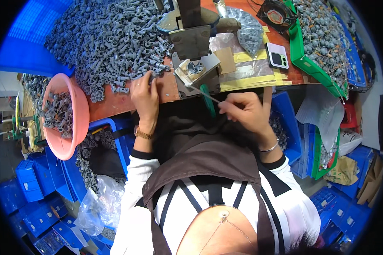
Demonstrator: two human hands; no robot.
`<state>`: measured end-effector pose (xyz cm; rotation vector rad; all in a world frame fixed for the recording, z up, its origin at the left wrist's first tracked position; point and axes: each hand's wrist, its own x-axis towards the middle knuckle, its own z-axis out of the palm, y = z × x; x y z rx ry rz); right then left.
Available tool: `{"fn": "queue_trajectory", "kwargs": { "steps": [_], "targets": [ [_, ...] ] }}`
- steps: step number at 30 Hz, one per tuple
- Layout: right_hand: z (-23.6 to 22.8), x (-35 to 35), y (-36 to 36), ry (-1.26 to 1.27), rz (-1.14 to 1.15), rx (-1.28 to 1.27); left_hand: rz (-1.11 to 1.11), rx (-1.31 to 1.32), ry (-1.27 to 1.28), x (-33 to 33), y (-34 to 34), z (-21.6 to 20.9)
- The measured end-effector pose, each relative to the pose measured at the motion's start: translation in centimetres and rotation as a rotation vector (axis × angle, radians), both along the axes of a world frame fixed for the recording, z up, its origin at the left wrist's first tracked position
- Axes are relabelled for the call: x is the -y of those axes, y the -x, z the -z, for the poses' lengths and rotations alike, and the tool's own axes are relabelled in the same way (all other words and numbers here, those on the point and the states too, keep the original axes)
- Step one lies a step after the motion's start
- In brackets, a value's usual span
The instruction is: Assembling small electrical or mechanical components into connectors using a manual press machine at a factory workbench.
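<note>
The right hand (247, 111) pinches a thin rod (203, 93) — tip just beside the block (184, 77), where a grey part (195, 67) sits. The left hand (145, 97) touches the pile (115, 46); whether it grips anything, I cannot tell. Best, I judge, to guide the rod lightly — fingers clear of the press head (190, 43).

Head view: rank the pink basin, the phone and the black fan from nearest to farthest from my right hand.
1. Phone: ahead and slightly right of the right hand.
2. Black fan: same side, beyond the phone.
3. Pink basin: far left, past the left hand.
</note>
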<state>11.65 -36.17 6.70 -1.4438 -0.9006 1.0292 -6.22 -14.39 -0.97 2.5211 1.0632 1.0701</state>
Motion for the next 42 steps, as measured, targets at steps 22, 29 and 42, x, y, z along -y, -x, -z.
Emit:
{"fn": "queue_trajectory", "kwargs": {
  "steps": [22, 29, 42],
  "targets": [
    [3.2, -3.5, 3.1, -0.144, 0.059, -0.132, 0.651, 1.007, 1.381, 9.3, -2.6, -2.9],
    [1.2, -2.6, 1.1, 0.071, -0.055, -0.409, 0.700, 0.429, 0.294, 7.4, -2.0, -5.2],
    [3.9, -5.6, -0.2, -0.229, 0.188, 0.015, 0.181, 0.221, -0.169, 7.0, -2.6, -7.0]
  ]
}}
